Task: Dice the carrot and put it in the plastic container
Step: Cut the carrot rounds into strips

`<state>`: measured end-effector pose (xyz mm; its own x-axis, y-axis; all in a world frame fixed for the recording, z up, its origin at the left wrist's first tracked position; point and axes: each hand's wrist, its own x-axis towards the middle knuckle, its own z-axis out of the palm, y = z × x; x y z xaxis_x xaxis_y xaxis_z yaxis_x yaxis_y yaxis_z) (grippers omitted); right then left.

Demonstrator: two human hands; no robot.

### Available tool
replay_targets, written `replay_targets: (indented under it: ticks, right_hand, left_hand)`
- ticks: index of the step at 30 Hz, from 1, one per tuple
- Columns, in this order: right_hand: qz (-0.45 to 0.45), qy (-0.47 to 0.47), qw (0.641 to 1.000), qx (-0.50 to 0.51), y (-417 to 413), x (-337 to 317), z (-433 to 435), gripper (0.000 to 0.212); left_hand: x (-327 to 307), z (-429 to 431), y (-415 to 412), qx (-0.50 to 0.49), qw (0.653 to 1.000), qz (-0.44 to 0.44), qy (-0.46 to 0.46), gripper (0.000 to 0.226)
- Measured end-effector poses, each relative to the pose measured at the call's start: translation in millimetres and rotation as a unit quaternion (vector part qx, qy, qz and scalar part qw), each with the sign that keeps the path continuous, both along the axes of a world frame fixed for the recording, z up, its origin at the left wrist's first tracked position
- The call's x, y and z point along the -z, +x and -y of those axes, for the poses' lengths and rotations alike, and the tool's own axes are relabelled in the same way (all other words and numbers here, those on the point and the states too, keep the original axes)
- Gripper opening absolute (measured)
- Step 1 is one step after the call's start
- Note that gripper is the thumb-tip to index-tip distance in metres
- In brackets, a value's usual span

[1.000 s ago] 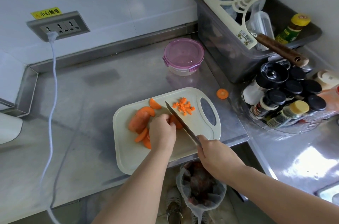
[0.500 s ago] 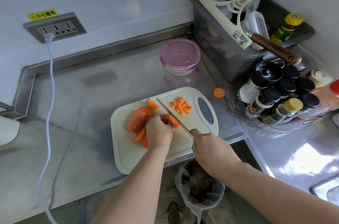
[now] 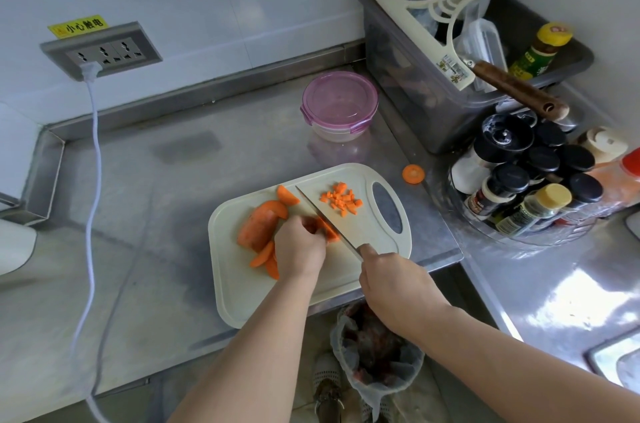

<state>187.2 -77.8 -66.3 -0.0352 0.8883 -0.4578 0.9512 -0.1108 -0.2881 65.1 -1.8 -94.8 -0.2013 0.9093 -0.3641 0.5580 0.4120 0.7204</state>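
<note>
A cream cutting board [image 3: 367, 242] lies at the steel counter's front edge. On it sit a large carrot chunk [image 3: 258, 225], several carrot slices [image 3: 265, 254] and a small pile of diced carrot [image 3: 341, 203]. My left hand [image 3: 299, 246] holds carrot strips [image 3: 329, 232] down with curled fingers. My right hand [image 3: 394, 280] grips the handle of a knife [image 3: 325, 220], whose blade rests against those strips beside my left fingers. The plastic container [image 3: 339, 107], its purple lid on, stands behind the board.
One carrot round [image 3: 413, 173] lies on the counter right of the board. A grey bin [image 3: 415, 76] with utensils and a rack of spice jars [image 3: 526, 180] crowd the right. A white cable [image 3: 91, 180] runs from the wall socket. A lined waste bin [image 3: 375, 350] stands below.
The knife blade has shifted left along the strips toward my left hand, whose fingers slid back slightly. The diced pile and the container stay put.
</note>
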Motion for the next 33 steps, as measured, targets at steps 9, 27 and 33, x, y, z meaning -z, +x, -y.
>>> replay_targets:
  ticks: [9, 27, 33]
  right_hand:
    - [0.03, -0.007, 0.999, -0.021, 0, 3, 0, 0.035]
    - [0.012, -0.053, 0.998, 0.026, -2, 13, -11, 0.032]
    - [-0.03, -0.019, 0.998, 0.06, 2, 9, -6, 0.019]
  left_hand:
    - [1, -3, 0, -0.002, 1.0, -0.004, -0.009, 0.016]
    - [6, -5, -2, 0.014, 1.0, -0.015, -0.017, 0.016]
    - [6, -3, -3, 0.003, 0.999, 0.032, -0.012, 0.011]
